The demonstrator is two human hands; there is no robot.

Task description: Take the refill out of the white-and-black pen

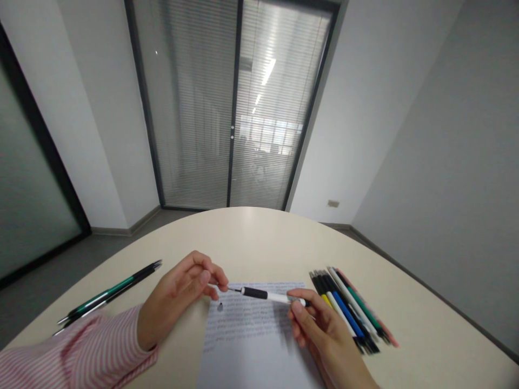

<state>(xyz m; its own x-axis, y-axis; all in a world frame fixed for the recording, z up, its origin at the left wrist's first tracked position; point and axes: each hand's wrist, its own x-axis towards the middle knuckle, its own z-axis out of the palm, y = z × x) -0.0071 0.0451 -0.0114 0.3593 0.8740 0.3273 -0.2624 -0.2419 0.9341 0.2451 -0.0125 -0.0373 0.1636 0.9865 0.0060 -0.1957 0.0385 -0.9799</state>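
My right hand (320,329) grips a white pen (278,297) with a black rubber grip near its rear end, holding it almost level above a sheet of paper (251,351). A thin refill (234,289) sticks out of the pen's front end toward the left. At that refill are the bent fingers of my left hand (190,286), closed around its tip; the exact contact is partly hidden. On the paper under the left fingertips lies a small dark piece (220,307), too small to name surely. Lines of handwriting cover the sheet's upper part.
Several pens (348,308) in black, blue, white, green and red lie in a row on the right. Two more pens, one a green pen (105,294), lie on the left. The round table (259,232) ends before a glass partition with blinds (194,108).
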